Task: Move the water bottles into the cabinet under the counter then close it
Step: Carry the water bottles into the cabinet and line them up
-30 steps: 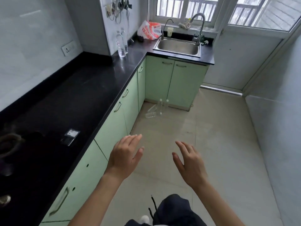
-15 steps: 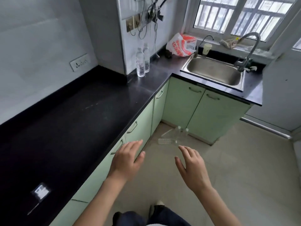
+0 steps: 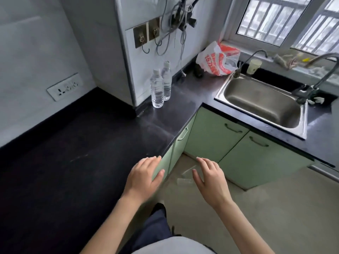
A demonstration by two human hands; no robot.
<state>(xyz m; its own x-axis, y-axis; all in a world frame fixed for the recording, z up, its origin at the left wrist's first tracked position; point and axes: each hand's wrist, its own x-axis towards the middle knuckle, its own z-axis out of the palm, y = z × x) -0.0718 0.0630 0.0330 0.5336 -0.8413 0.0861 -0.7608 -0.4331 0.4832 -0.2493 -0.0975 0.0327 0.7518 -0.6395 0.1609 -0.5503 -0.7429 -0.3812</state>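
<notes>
- The left hand (image 3: 145, 177) and right hand (image 3: 211, 178) hover empty, fingers loosely spread.
- Two water bottles (image 3: 157, 92) stand on the counter (image 3: 174, 116), well beyond the left hand.
- Perhaps a clear bottle (image 3: 184, 180) lies blurred under the right hand.

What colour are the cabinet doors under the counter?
Pale green cabinet doors, with metal handles; head view shows them.

view nearer the counter bottles (image 3: 159, 89), floor bottles (image 3: 184, 181) now partly behind right hand (image 3: 211, 181)

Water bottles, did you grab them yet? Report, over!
Left grip, right grip open, empty. Two water bottles upright on counter, untouched. Cabinet doors shut. Nothing in the way.
</notes>
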